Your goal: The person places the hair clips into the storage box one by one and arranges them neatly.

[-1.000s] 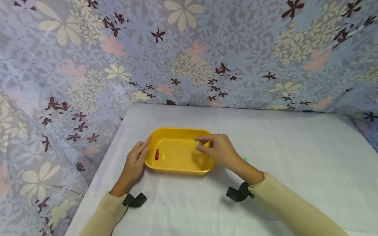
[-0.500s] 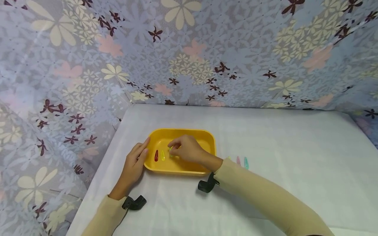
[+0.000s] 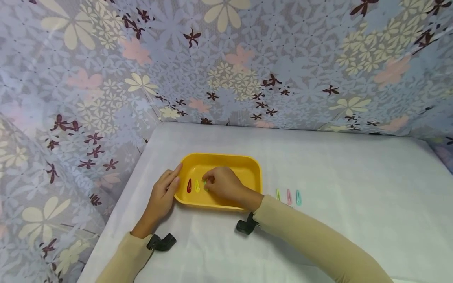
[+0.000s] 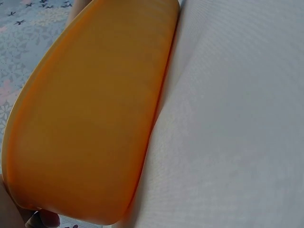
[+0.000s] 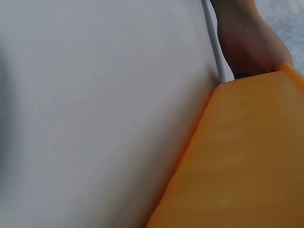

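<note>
Currently, on my feed, the left hand (image 3: 161, 194) holds the tray (image 3: 219, 206) at its nine o'clock end, fingers and thumb on the rim, I'd judge so it won't slide on the desk (image 3: 354, 204). Inside, the right hand (image 3: 225, 183) has its fingers narrow, pinching the green clip (image 3: 205, 188) a little toward nine from the tray's centre; I can't tell whether it touches the bottom. Beyond it toward nine lie the yellow clip (image 3: 197, 186), then the red clip (image 3: 189, 186), spaced out, I think, so none overlap. Outside, just past three o'clock, the lime clip (image 3: 277, 194), pink clip (image 3: 289, 197) and teal clip (image 3: 299, 198) sit side by side, probably for easy reach. Fingers hide much of the green clip, but its long axis seems to run twelve to six, like the red and yellow ones, whose narrow ends point to twelve.
</note>
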Available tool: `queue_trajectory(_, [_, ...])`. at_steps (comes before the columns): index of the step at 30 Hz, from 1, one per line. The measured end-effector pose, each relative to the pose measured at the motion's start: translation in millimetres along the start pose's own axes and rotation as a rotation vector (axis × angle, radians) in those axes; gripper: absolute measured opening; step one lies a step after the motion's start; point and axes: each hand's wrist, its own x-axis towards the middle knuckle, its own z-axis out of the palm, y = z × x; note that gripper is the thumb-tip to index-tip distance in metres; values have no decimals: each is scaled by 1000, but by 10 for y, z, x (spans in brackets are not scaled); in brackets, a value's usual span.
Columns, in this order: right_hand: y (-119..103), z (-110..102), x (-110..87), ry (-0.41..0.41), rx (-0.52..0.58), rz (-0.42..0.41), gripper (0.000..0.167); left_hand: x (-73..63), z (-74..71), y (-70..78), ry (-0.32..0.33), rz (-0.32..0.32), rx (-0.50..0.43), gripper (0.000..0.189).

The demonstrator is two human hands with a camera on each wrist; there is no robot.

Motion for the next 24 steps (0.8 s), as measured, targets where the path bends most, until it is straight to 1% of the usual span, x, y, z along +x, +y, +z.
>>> queue_trajectory(1, [-2,5,-4,2,-4,-4,18,1,-1,2,-1,-3,1,44])
queue_trajectory(2, [-4,9,-8,5,-8,-6,18,0,2,-48,-3,0,0,44])
queue_trajectory(10, [-9,33,-44,35,-67,-17,20,-3,6,-41,-1,-1,-13,44])
queue_trajectory(13, [-8,17,-60,74,-82,-10,23,-4,11,-60,-2,-5,-16,43])
queue_trajectory(15, [-19,-27,-78,135,-51,-8,24,-6,10,-72,-4,-8,-11,44])
queue_trajectory(17, [-45,-118,-126,220,10,-5,24,-7,10,-77,-8,-8,-5,44])
queue_trajectory(18, [-58,-183,-160,269,51,-16,23,-7,8,-77,-7,-7,-1,44])
queue_trajectory(21, [-71,-438,-330,407,169,-81,20,-11,13,-67,-6,-6,-3,44])
queue_trajectory(24, [-15,-727,-577,507,231,-155,17,-11,15,-47,-1,-8,-14,43])
